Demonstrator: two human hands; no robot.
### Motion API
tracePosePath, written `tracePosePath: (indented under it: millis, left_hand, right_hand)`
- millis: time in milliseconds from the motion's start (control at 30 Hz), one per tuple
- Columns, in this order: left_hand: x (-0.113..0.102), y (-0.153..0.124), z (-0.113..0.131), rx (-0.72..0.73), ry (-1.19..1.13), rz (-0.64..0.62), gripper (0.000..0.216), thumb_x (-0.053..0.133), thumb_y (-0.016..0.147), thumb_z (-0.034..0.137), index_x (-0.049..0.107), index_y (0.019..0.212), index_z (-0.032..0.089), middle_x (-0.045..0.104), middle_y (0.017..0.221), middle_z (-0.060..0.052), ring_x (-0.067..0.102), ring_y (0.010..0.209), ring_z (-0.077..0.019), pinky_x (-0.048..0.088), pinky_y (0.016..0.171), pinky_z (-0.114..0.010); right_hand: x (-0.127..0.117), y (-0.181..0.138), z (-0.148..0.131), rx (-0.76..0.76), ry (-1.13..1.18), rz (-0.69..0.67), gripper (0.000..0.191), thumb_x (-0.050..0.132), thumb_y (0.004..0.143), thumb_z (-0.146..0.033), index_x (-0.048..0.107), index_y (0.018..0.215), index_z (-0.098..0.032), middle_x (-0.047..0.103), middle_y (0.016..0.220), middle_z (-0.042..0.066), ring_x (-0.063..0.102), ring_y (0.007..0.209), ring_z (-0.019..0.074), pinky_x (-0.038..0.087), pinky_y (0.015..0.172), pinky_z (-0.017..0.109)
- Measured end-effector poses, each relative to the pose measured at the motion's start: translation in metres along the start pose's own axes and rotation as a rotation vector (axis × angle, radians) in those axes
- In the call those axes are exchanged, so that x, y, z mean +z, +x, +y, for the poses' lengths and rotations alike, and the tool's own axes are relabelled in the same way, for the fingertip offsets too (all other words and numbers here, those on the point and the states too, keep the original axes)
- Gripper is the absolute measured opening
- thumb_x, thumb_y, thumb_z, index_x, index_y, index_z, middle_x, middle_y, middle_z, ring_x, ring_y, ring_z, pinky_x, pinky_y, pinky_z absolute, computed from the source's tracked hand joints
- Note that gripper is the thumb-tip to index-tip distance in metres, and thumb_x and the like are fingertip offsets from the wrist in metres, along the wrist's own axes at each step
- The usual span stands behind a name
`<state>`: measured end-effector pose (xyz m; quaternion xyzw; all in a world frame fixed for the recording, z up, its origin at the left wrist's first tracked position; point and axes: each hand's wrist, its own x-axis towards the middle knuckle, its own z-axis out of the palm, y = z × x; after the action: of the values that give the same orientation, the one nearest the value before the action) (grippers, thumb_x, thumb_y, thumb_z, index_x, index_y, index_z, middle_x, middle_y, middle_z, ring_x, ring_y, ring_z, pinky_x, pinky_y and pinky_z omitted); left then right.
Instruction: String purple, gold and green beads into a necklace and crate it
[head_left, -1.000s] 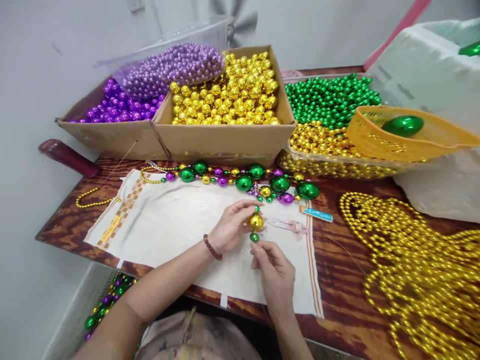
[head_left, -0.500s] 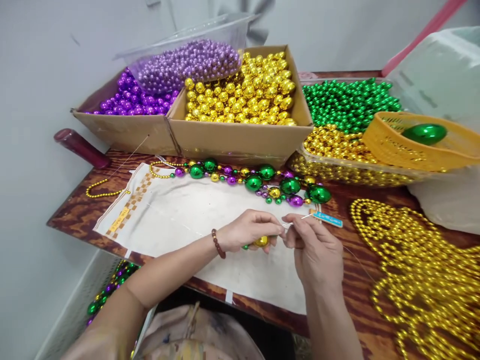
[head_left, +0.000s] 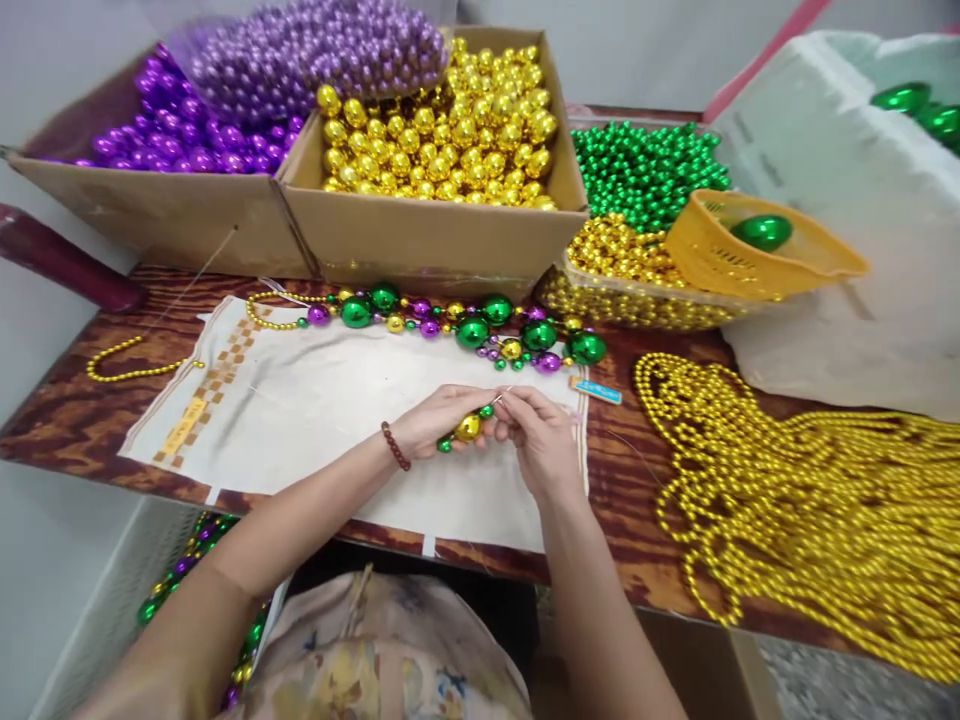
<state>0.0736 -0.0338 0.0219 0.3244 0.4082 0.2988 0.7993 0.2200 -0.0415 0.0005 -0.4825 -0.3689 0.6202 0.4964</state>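
Note:
My left hand is closed around a gold bead strung between two small green beads, low over a white cloth. My right hand pinches a thin needle or thread end right beside those beads, its fingertips touching my left fingers. A finished strand of green, purple and gold beads lies along the far edge of the cloth, just beyond both hands.
Cardboard boxes of purple beads and gold beads stand at the back. A tray of green and gold beads holds an orange basket. Gold bead strings pile at the right. A small blue-labelled packet lies nearby.
The beads went from hanging upright between my hands to lying sideways in my left hand. My right hand rose from below, reached right, then came back close to the beads.

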Motion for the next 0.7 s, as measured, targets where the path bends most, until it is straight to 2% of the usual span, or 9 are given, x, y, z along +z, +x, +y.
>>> tracePosePath:
  millis: [167,400,500,600,700]
  left_hand:
    - [-0.005,0.005,-0.004,-0.054,-0.023,-0.017,0.039,0.064,0.085,0.051,0.064,0.081,0.012,0.061,0.067,-0.002,0.056,0.049,-0.0062,0.022,0.035,-0.014]
    - [-0.008,0.012,-0.005,-0.138,-0.066,0.026,0.02,0.06,0.087,0.03,0.063,0.079,0.011,0.062,0.067,-0.002,0.058,0.049,-0.0076,0.022,0.034,-0.016]
    - [-0.009,0.012,-0.005,-0.158,-0.067,0.011,0.02,0.057,0.089,0.027,0.062,0.08,0.011,0.062,0.067,-0.002,0.057,0.048,-0.007,0.022,0.034,-0.016]
    - [-0.01,0.011,-0.007,-0.132,-0.066,0.008,0.019,0.058,0.09,0.029,0.061,0.083,0.012,0.064,0.069,-0.001,0.058,0.048,-0.0071,0.023,0.035,-0.016]
    - [-0.01,0.009,-0.011,-0.018,-0.096,0.089,0.022,0.064,0.087,0.035,0.062,0.088,0.013,0.063,0.07,0.0,0.057,0.048,-0.0069,0.022,0.035,-0.016]
  right_hand:
    - [-0.001,0.005,0.003,0.026,-0.012,-0.008,0.029,0.078,0.071,-0.043,0.063,0.072,-0.018,0.053,0.058,-0.005,0.05,0.046,0.008,0.036,0.043,0.021]
    - [-0.008,0.008,0.013,0.054,0.004,0.018,0.03,0.084,0.064,-0.041,0.069,0.074,-0.016,0.061,0.062,-0.001,0.049,0.047,0.0074,0.034,0.041,0.019]
    - [-0.009,0.01,0.016,0.053,0.004,-0.005,0.03,0.085,0.065,-0.041,0.071,0.074,-0.016,0.061,0.061,-0.001,0.05,0.048,0.0084,0.036,0.042,0.02]
    - [-0.008,0.013,0.018,0.071,0.029,-0.017,0.031,0.085,0.065,-0.041,0.072,0.079,-0.016,0.059,0.061,-0.002,0.051,0.048,0.0084,0.038,0.044,0.02]
    - [-0.006,0.013,0.019,0.069,0.024,0.083,0.04,0.085,0.063,-0.043,0.07,0.089,-0.017,0.065,0.071,-0.002,0.051,0.047,0.0072,0.039,0.043,0.02]
